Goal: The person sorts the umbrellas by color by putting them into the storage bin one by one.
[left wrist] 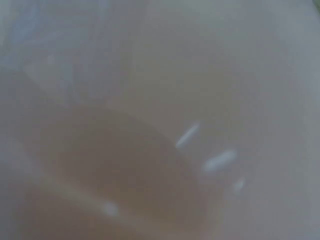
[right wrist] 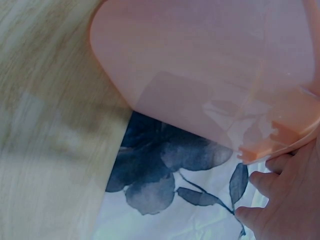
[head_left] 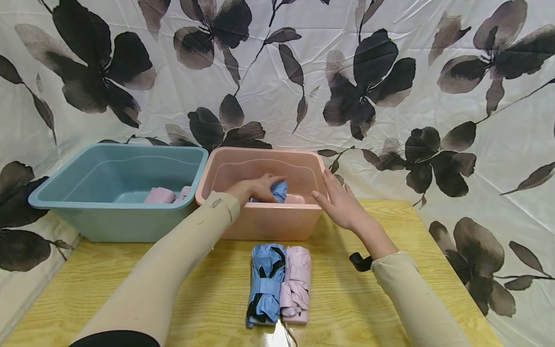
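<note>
Inside the pink bin (head_left: pixel 264 221), my left hand (head_left: pixel 259 187) grips a blue folded umbrella (head_left: pixel 279 191), mostly hidden by the hand and the bin's front wall. My right hand (head_left: pixel 340 200) rests against the bin's right rim with its fingers extended; in the right wrist view its fingertips touch the rim from outside. On the table in front of the bin lie another blue folded umbrella (head_left: pixel 266 284) with black trim and a pink folded umbrella (head_left: pixel 296 282), side by side. The left wrist view is too blurred to make out details.
A blue-green bin (head_left: pixel 117 224) stands left of the pink one, with pink bundles (head_left: pixel 159 195) inside near its front right. Both bins sit on a wood-grain table (head_left: pixel 208 303). Behind them hangs a white curtain (head_left: pixel 286 77) with dark flowers.
</note>
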A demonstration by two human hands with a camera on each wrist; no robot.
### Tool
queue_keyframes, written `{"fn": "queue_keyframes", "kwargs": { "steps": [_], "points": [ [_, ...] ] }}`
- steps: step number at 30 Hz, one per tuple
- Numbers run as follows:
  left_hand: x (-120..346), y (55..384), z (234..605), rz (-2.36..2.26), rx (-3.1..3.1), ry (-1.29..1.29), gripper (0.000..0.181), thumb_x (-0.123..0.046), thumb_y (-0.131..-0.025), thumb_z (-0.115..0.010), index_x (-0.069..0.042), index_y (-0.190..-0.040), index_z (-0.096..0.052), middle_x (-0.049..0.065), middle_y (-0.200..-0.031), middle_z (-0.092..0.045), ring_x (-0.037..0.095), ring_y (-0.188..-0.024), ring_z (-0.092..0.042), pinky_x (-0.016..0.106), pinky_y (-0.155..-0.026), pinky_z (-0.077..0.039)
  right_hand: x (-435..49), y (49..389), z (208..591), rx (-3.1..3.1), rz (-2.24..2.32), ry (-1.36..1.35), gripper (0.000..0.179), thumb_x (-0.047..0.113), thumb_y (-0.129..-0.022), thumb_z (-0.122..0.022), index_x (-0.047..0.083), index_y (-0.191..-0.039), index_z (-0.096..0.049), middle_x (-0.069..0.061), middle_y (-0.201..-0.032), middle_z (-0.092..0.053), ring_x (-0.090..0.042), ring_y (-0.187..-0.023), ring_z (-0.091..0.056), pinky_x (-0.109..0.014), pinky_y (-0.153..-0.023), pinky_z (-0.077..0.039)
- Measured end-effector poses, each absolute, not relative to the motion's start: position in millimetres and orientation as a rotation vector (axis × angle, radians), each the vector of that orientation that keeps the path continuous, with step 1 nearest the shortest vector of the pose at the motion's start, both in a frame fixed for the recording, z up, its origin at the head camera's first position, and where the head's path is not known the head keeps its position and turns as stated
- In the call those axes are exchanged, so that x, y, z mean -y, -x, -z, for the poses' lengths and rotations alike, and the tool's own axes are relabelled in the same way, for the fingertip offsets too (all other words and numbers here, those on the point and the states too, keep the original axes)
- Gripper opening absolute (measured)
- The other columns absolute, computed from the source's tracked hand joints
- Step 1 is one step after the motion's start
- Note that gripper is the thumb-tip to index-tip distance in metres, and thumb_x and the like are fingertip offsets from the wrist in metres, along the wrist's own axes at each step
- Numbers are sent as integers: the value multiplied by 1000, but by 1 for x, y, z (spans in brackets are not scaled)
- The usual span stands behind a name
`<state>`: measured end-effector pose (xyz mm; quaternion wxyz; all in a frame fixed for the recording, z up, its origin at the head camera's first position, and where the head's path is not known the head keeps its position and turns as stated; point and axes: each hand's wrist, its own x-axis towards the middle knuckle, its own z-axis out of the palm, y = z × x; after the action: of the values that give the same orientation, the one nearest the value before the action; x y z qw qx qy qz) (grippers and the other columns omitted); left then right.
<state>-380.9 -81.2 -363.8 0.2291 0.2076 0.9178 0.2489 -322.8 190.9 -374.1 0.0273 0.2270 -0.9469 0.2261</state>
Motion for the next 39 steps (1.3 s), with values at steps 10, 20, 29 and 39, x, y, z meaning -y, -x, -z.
{"fn": "queue_keyframes", "kwargs": {
  "steps": [10, 20, 29, 39],
  "points": [
    [83, 380, 359, -606, -2429, -611, 77, -16, -96, -57, -8, -165, -25, 19, -168, -29, 34, -150, -32, 43, -122, -28, -190, 320, 369, 2926, -708, -698, 81, 56, -110, -34, 2, -166, -11, -14, -174, -6, -35, -159, -10, -64, -124, -3],
    [81, 376, 359, -826, -2494, -611, 76, -16, -94, -68, -4, -161, -34, 16, -162, -41, 34, -150, -36, 44, -121, -33, -189, 320, 371, 2933, -702, -700, 83, 59, -109, -32, 2, -166, -11, -15, -174, -7, -35, -159, -10, -65, -124, -4],
    [80, 363, 346, -1164, -2531, -665, 60, -9, -98, -70, -4, -153, -48, 19, -138, -61, 31, -127, -60, 43, -107, -49, -188, 320, 373, 2927, -719, -697, 82, 58, -109, -33, 2, -166, -11, -14, -174, -7, -34, -159, -10, -64, -124, -4],
    [91, 320, 322, -1498, -2571, -736, 50, -17, -101, -70, -9, -148, -55, 12, -131, -64, 27, -113, -63, 41, -97, -54, -189, 319, 373, 2925, -721, -700, 83, 58, -109, -33, 2, -166, -11, -15, -174, -7, -35, -159, -11, -65, -124, -5]
  ]
}}
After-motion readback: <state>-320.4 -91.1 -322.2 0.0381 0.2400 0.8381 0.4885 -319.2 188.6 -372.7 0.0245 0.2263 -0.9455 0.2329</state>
